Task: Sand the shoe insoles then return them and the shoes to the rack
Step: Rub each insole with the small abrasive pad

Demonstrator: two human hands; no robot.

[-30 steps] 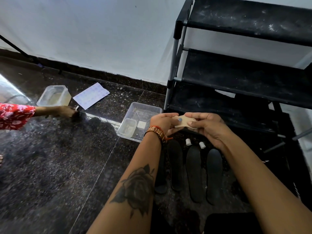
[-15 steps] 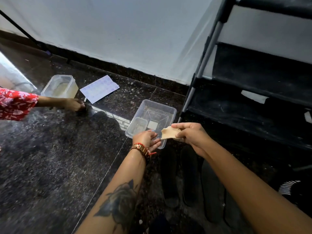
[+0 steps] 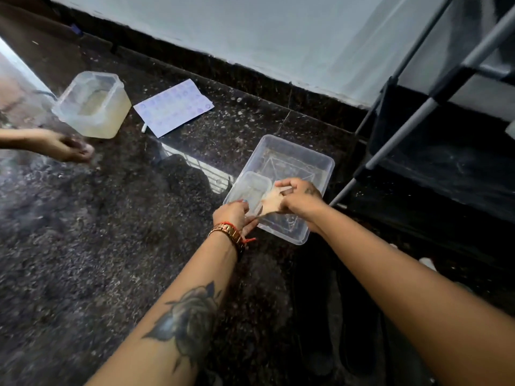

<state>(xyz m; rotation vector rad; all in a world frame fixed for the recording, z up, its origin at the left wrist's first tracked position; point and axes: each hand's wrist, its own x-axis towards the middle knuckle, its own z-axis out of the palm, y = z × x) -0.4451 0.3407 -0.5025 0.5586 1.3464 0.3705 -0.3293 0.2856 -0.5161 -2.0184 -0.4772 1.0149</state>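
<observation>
A tan piece of sandpaper (image 3: 271,200) hangs over the clear plastic tray (image 3: 320,160). My right hand (image 3: 299,200) pinches its upper part, and my left hand (image 3: 232,215), at the tray's near rim, pinches its lower corner. A smaller clear box (image 3: 252,185) sits inside the tray under the sandpaper. Dark insoles (image 3: 316,316) lie flat on the floor between my forearms, hard to make out against the dark stone. The black shoe rack (image 3: 446,162) stands at the right, and the shelves in view hold nothing.
Another person's hand (image 3: 67,146) rests on the floor at the left, beside a cloudy plastic tub (image 3: 92,107). A white printed sheet (image 3: 172,107) lies near the wall. A small white cap (image 3: 427,263) sits by the rack's foot. The floor is dark speckled stone.
The view has swung down and to the left. Both hands have moved from in front of the rack down to the clear tray, carrying the sandpaper, and my left hand has taken its corner again.
</observation>
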